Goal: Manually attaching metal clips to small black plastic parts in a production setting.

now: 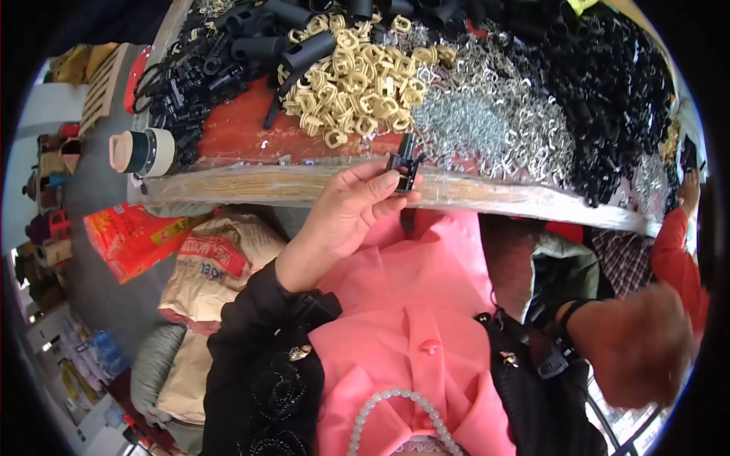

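Observation:
My left hand (357,199) is closed, its thumb and fingers pinching a small black plastic part (404,163) with a short tube at its top. The part is held upright at the front edge of the work table, just in front of a pile of cream plastic pieces (365,80). Off to the right, my right hand (639,349) is raised close to the camera, away from the table. Motion smears it, so its fingers do not show and I cannot make out whether it holds anything.
Across the red table (243,125) lie silver springs (460,125), metal hooks (544,125) and black parts (623,99). A tape roll (160,150) rests at the left edge. Below stand paper sacks (217,262). A co-worker's red sleeve (673,247) shows far right.

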The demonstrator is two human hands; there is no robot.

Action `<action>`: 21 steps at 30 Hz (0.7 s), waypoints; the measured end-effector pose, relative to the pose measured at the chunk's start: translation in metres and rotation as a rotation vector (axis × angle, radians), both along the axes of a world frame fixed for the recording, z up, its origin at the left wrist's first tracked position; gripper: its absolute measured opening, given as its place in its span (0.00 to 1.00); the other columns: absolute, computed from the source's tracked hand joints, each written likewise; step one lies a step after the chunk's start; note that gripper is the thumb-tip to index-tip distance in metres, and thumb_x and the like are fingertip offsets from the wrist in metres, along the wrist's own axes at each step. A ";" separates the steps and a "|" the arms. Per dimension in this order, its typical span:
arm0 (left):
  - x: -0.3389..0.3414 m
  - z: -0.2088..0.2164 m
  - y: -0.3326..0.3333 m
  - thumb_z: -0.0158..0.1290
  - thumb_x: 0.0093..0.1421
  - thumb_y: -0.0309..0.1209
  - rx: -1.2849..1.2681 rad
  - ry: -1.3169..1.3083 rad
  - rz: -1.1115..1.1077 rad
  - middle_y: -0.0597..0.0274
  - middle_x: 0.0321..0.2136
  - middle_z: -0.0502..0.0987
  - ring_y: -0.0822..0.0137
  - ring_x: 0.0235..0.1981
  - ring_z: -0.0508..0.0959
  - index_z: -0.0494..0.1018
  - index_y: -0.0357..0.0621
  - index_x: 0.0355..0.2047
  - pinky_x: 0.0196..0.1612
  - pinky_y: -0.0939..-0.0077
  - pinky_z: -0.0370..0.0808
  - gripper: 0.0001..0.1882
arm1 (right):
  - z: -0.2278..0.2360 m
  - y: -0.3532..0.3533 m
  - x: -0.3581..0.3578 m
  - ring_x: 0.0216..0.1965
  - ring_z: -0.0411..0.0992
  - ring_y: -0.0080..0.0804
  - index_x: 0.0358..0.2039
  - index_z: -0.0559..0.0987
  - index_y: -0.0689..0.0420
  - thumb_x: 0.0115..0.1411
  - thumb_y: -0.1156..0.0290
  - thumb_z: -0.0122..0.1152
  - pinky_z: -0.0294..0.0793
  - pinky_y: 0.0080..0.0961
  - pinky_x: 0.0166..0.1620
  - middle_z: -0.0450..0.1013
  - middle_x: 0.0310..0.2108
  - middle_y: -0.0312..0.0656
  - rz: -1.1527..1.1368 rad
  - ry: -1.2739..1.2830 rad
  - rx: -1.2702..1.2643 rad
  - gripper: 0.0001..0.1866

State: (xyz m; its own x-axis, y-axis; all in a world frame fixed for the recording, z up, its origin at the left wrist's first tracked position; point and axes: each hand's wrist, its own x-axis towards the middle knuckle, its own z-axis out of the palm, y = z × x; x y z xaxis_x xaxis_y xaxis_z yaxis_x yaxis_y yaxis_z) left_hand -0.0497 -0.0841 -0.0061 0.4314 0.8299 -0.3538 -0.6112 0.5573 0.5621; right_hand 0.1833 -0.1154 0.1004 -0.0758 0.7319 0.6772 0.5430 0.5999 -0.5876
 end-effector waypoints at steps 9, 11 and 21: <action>-0.004 0.010 -0.002 0.47 0.55 0.28 0.011 -0.021 -0.041 0.55 0.36 0.72 0.66 0.35 0.74 0.66 0.35 0.41 0.38 0.81 0.72 0.14 | -0.085 0.039 0.042 0.29 0.68 0.36 0.31 0.73 0.61 0.47 0.76 0.51 0.66 0.24 0.30 0.69 0.30 0.44 -0.175 -0.441 -0.265 0.08; -0.001 0.015 -0.003 0.46 0.55 0.30 0.058 0.050 -0.063 0.53 0.38 0.71 0.66 0.36 0.74 0.65 0.36 0.42 0.37 0.83 0.72 0.15 | -0.097 0.043 0.053 0.26 0.68 0.40 0.30 0.72 0.61 0.47 0.78 0.52 0.66 0.26 0.28 0.69 0.29 0.44 -0.240 -0.584 -0.225 0.08; 0.015 0.044 -0.008 0.46 0.56 0.29 0.341 0.326 -0.139 0.60 0.34 0.72 0.72 0.34 0.73 0.65 0.33 0.42 0.37 0.82 0.71 0.15 | -0.118 0.053 0.076 0.28 0.66 0.43 0.30 0.71 0.59 0.47 0.76 0.52 0.66 0.31 0.29 0.66 0.26 0.43 -0.373 -0.607 -0.347 0.08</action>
